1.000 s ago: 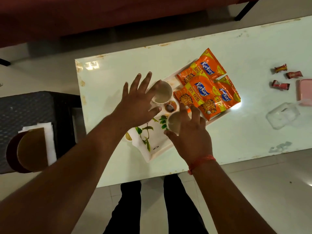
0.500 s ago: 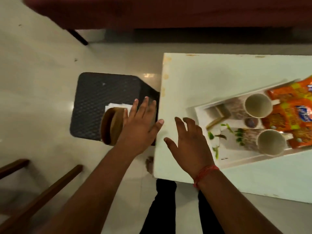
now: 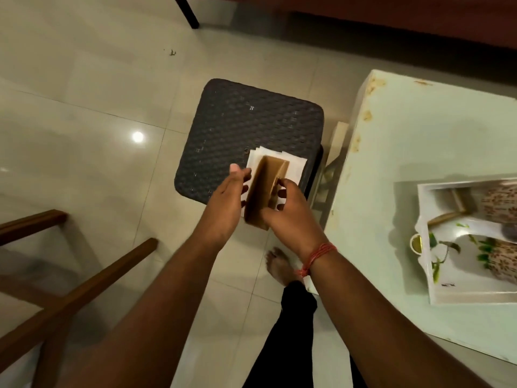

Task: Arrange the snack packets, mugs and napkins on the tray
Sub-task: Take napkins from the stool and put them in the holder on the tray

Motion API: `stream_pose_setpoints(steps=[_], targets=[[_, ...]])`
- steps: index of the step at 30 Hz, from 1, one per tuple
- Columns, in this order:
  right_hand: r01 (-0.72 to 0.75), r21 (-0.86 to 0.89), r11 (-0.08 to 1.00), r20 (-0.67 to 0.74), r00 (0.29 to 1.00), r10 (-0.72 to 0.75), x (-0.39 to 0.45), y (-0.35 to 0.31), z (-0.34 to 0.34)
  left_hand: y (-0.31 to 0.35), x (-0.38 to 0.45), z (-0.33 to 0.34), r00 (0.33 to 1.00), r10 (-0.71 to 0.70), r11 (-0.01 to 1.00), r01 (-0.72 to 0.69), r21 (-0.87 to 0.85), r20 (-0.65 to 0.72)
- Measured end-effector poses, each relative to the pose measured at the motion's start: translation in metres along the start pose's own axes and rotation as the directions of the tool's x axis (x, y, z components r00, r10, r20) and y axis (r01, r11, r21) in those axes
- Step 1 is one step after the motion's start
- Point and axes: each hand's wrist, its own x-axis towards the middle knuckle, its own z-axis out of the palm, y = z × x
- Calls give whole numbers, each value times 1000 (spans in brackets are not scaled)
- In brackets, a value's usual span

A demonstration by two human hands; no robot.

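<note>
A stack of white napkins point(image 3: 294, 163) lies on a black woven stool point(image 3: 246, 121) beside the table. On the napkins a brown wooden holder point(image 3: 265, 189) is tilted up on its edge. My right hand point(image 3: 288, 211) grips its right side with curled fingers. Flat against its left side presses my left hand point(image 3: 226, 200), thumb raised. At the right edge of view the white leaf-print tray point(image 3: 447, 296) sits on the table with two patterned mugs point(image 3: 500, 203) point(image 3: 503, 261) lying in it, partly cut off. The snack packets are out of view.
The pale table point(image 3: 405, 135) has its corner close to the stool. A wooden chair frame point(image 3: 84, 284) stands at the lower left. My bare foot point(image 3: 279, 264) is on the tiled floor below my hands. A dark furniture leg point(image 3: 190, 12) stands at the top.
My view swung left from the tray to the stool. Both hands left the mugs, crossed to the stool and took hold of the brown holder, tipping it up off the napkins.
</note>
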Motion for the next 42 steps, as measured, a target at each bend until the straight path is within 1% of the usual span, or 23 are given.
stream_pose_setpoints(steps=[2, 5, 9, 14, 17, 20, 24, 28, 32, 36, 42], targets=[[-39, 91, 995, -1, 999, 39, 4, 1, 5, -1, -1, 1, 999, 0, 999, -2, 37, 36], [-54, 131, 990, -19, 998, 56, 5, 1, 8, -1, -2, 3, 999, 16, 998, -19, 62, 42], [-24, 178, 984, -18, 999, 28, -4, 3, 2, 5, -9, 7, 997, 41, 999, -41, -15, 62], [46, 161, 986, -57, 998, -37, -31, 12, -24, 12, -37, 31, 993, 81, 996, -77, -46, 90], [81, 82, 993, -69, 995, -75, -55, 26, -61, 12, -60, 65, 986, 95, 994, -88, -59, 139], [53, 11, 999, -121, 991, -51, -80, 43, -104, 10, -82, 114, 969, 85, 996, -78, -39, 232], [43, -53, 998, -204, 978, -53, -107, 70, -158, 9, -101, 184, 948, 98, 994, -80, -70, 303], [16, -78, 997, -300, 953, -39, -123, 97, -205, 11, -114, 248, 930, 92, 986, -36, -161, 355], [-7, -62, 998, -356, 934, -15, -124, 129, -242, 21, -125, 298, 910, 136, 978, -62, -197, 391], [-53, -21, 998, -337, 941, 43, -113, 151, -271, 23, -122, 334, 918, 48, 979, 35, -201, 393], [-119, 27, 993, -295, 948, 121, -99, 167, -287, 18, -114, 361, 934, 28, 987, 31, -159, 357]])
